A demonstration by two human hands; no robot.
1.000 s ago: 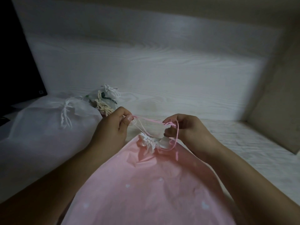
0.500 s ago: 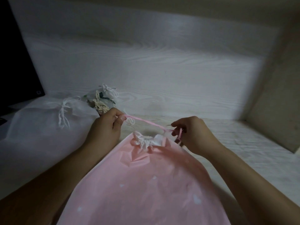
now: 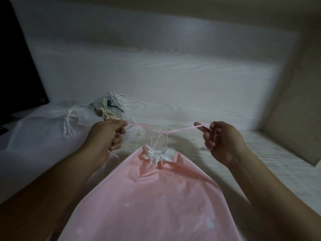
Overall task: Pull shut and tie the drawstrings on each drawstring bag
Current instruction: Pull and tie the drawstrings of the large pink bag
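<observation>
Bench (image 3: 173,80): pale wood-grain surface, running back to a beige wall on the right; it carries all the bags.
Pink bag (image 3: 149,197): largest thing in view — lies flat in the near centre between the two forearms, pale pink with small white marks, its mouth gathered into a tight white ruffle at the far end.
White bag (image 3: 34,136): big translucent sack at the left, mouth closed with a white bow, lying just beside the left forearm.
Dark panel (image 3: 15,66): black slab standing at the far left edge.
Small bags (image 3: 111,108): a cluster of little pouches behind the left hand, with cream and white strings tied in bows.
Left hand (image 3: 106,136): fingers curled, thumb and forefinger pinching one end of the pink drawstring; loose ends hang below the fist.
Right hand (image 3: 224,140): fingers curled round the other end, forefinger pointing inward with the string over it.
Pink drawstring (image 3: 173,132): stretched taut between the hands — a small knot sits at its middle, above the ruffle, with strands dropping to the bag's mouth.
</observation>
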